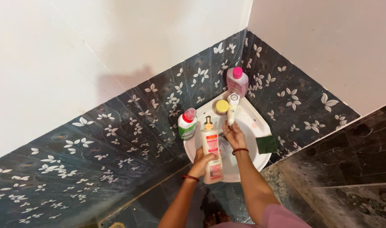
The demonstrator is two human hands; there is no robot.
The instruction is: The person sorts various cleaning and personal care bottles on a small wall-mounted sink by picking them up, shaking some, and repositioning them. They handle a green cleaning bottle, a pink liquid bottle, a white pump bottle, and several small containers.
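Dark glossy tiles printed with white leaf sprigs (117, 126) lined the corner I looked down into, under plain pale walls, and a small white corner sink (260, 158) with a rounded front sat wedged between them. I counted four containers on or over the sink, plus a sponge. My left hand (203, 162) was wrapped around the lower half of a tall pump bottle (211, 152), holding it upright over the left part of the basin; it was a slim cream plastic bottle with a gold pump head and red-orange label panels. My right hand (234, 134) reached toward the back of the basin, fingers loosely curved below a narrow white tube (232, 110) standing at the back rim; I could not tell whether they touched it. A red thread band circled each wrist. Just left of the tube sat one squat jar with a yellow lid (221, 106), and behind it, in the corner, one pink bottle with a pink cap (237, 81). On the left rim stood one white and green bottle with a red cap (187, 124). A single dark green scouring sponge (267, 144) lay flat on the right rim
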